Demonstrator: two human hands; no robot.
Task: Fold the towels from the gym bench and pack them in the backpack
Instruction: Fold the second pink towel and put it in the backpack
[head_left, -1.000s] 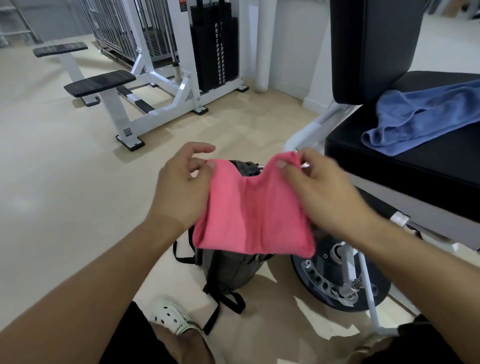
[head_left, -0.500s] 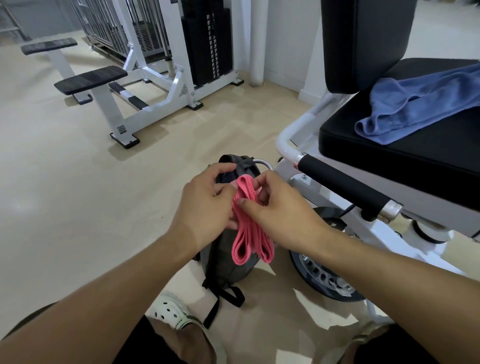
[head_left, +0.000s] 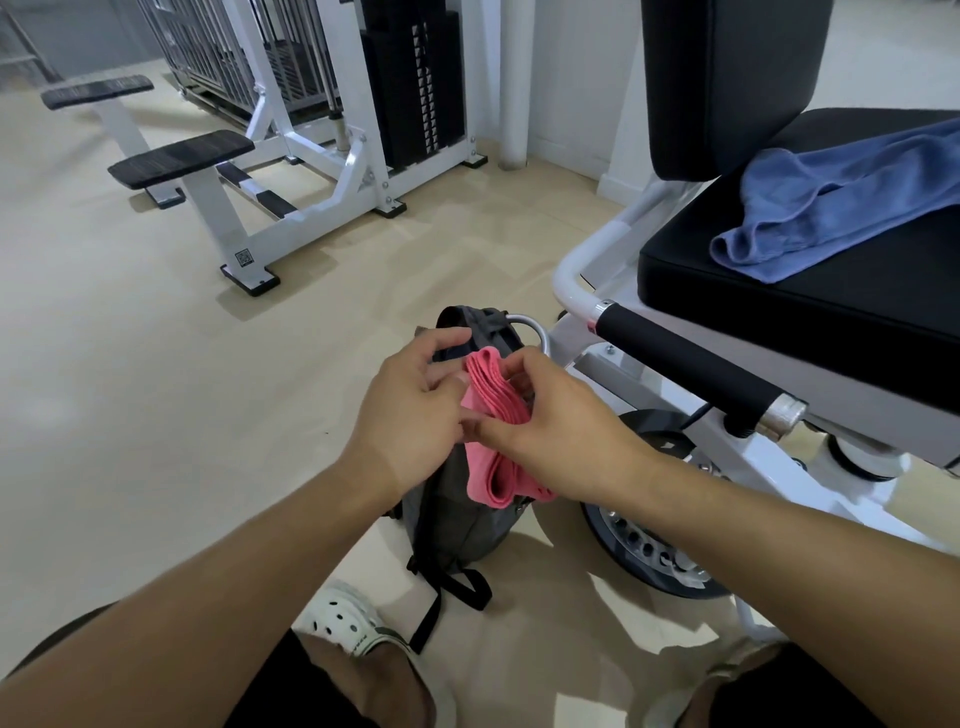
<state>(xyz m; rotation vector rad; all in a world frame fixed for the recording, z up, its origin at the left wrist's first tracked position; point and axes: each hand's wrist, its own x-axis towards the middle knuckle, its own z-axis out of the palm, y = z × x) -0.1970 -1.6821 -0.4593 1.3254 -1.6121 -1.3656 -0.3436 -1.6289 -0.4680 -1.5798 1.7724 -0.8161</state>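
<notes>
- A pink towel (head_left: 491, 431), folded into a narrow bundle of several layers, is held in the air just above the backpack (head_left: 457, 519), near the middle of the scene.
- The towel is gripped by the left hand (head_left: 410, 415) from its left side; the thumb and fingers are curled onto the cloth, with the index finger raised over the top of the backpack.
- The towel is pinched by the right hand (head_left: 561, 431) from its right side, the fingers being bent round the folded edges near the upper end and the thumb laid across the middle.
- The looped lower ends of the towel are seen hanging below both hands, in front of the backpack.
- The dark grey backpack is stood upright on the pale floor (head_left: 156, 389), its straps trailing toward the near side.
- A blue towel (head_left: 831, 208) is left unfolded and crumpled on the black seat of the gym bench (head_left: 779, 312), at the far right.
- A white clog (head_left: 343, 623) is seen near the bottom, just beside the backpack straps.
- A white weight machine (head_left: 322, 130) is placed at the far left.
</notes>
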